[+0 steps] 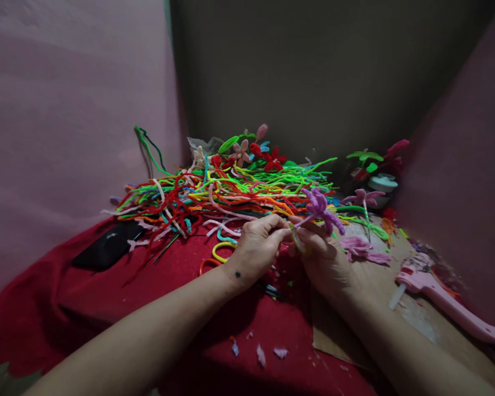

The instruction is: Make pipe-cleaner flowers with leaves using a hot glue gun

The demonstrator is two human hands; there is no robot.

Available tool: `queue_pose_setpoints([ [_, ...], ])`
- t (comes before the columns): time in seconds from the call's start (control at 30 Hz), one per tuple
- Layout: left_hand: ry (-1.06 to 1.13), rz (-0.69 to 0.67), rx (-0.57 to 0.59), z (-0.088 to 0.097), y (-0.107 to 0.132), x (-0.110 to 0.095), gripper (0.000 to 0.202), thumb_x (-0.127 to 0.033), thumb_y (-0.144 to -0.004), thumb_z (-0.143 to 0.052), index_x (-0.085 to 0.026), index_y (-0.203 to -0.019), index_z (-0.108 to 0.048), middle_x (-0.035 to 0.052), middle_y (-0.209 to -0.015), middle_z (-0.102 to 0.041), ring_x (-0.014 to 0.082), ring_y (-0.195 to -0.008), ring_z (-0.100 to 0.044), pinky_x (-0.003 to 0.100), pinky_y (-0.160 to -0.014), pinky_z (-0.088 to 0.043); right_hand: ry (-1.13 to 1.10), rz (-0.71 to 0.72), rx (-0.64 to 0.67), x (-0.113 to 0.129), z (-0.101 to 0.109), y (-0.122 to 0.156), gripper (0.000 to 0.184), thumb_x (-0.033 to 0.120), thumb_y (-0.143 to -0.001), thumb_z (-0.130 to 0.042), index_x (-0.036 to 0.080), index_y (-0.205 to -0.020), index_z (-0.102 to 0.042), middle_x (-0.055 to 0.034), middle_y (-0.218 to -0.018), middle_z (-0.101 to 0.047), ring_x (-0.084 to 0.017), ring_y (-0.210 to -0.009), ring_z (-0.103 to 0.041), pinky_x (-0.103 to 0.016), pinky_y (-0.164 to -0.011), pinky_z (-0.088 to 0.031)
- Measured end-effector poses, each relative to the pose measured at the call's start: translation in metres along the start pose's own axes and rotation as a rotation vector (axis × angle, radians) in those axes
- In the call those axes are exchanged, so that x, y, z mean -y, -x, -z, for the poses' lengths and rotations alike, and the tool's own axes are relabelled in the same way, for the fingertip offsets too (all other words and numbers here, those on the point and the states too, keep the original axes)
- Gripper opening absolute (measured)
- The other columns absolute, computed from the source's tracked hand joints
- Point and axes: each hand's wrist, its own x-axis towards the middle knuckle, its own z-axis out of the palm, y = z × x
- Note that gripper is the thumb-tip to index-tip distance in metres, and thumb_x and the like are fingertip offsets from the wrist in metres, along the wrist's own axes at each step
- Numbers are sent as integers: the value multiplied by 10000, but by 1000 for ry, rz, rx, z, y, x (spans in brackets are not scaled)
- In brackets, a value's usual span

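Observation:
A purple pipe-cleaner flower (318, 208) stands out above my right hand (324, 258), whose fingers are closed around its lower end. Against those same fingers sits a small, pale yellowish, see-through thing (300, 242), too dim to name. My left hand (258, 247) pinches at the flower's base, thumb against forefinger, and what lies in that pinch is hidden. The fingertips of both hands nearly meet. Below the left hand, partly covered by it, lie scissors with yellow and orange handles (223, 253) on the red cloth (181, 313).
A heap of coloured pipe cleaners (231, 192) spreads behind my hands, finished flowers (274, 159) at its back. A black phone (109, 245) lies left. On the right are a pink glue gun (445, 297), purple petal pieces (363, 250), a lidded jar (383, 190) and a board (338, 333).

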Motion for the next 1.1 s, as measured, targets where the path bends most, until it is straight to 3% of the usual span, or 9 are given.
queue_pose_setpoints([
  [0.13, 173, 154, 79, 1, 0, -6, 167, -193, -774, -547, -150, -615, -515, -75, -420, -420, 37, -372, -338, 159, -389, -261, 32, -23, -34, -1, 2, -1, 178, 232, -674, -711, 208, -850, -715, 17, -700, -632, -101, -580, -507, -225, -490, -406],
  [0.3, 286, 287, 148, 3, 1, -10, 192, -241, -778, -560, -159, -618, -491, -82, -382, -422, 27, -295, -307, 149, -322, -219, 12, -45, -40, 1, -1, 1, 144, 236, -650, -738, 207, -790, -718, 10, -726, -678, -140, -667, -592, -287, -656, -487],
  [0.37, 361, 323, 187, 4, 0, -9, 193, -259, -779, -563, -160, -628, -493, -83, -379, -425, 27, -278, -312, 145, -306, -231, -7, -35, -14, 2, -3, 1, 162, 236, -633, -749, 209, -789, -721, 12, -696, -681, -142, -643, -597, -295, -657, -492],
  [0.67, 471, 326, 214, 9, -3, -5, 158, -230, -782, -564, -146, -661, -509, -75, -372, -444, 33, -265, -334, 133, -277, -270, -34, -28, -2, 5, -4, 2, 174, 197, -596, -768, 205, -764, -724, 13, -721, -701, -120, -623, -592, -249, -604, -480],
  [1.1, 687, 433, 490, 13, -6, 1, 188, -220, -790, -555, -123, -635, -513, -62, -380, -442, 44, -242, -336, 157, -251, -334, -36, -75, -41, 8, -3, 0, 190, 156, -582, -730, 199, -767, -737, -1, -684, -692, -122, -612, -592, -223, -549, -489],
])
